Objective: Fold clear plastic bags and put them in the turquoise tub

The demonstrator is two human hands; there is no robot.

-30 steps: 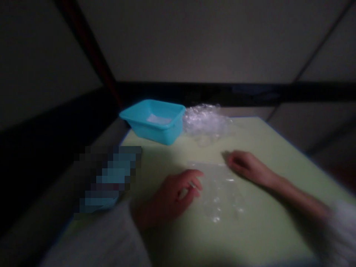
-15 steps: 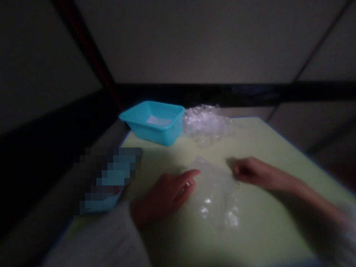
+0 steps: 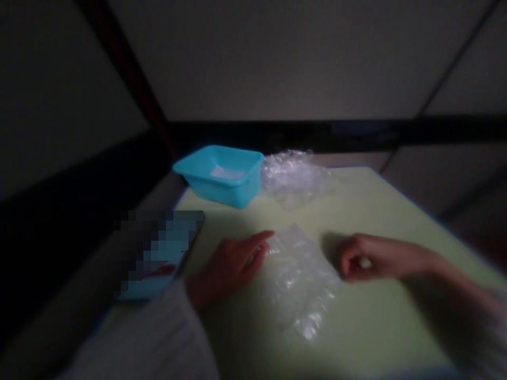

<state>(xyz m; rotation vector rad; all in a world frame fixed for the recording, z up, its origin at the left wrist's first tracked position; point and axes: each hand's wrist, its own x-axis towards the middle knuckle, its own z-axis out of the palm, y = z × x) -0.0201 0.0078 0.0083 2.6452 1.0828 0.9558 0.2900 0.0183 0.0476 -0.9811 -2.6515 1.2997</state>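
Note:
A clear plastic bag (image 3: 299, 279) lies on the pale green table (image 3: 380, 211) between my hands. My left hand (image 3: 232, 264) rests at the bag's left edge, its fingers pinched on that edge with the forefinger pointing along it. At the bag's right side, my right hand (image 3: 364, 258) is curled closed and seems to grip that edge. The scene is dim and blurred, so the exact hold is hard to see.
A turquoise plastic tub (image 3: 222, 174) stands at the table's far left corner with something white inside. A heap of crumpled clear plastic (image 3: 293, 177) lies beside it. A pixelated blue object (image 3: 156, 253) lies at the table's left edge.
My right hand has drawn back towards me and to the right. The bag has turned and shifted with it, and my left hand moved slightly away to the bag's left edge.

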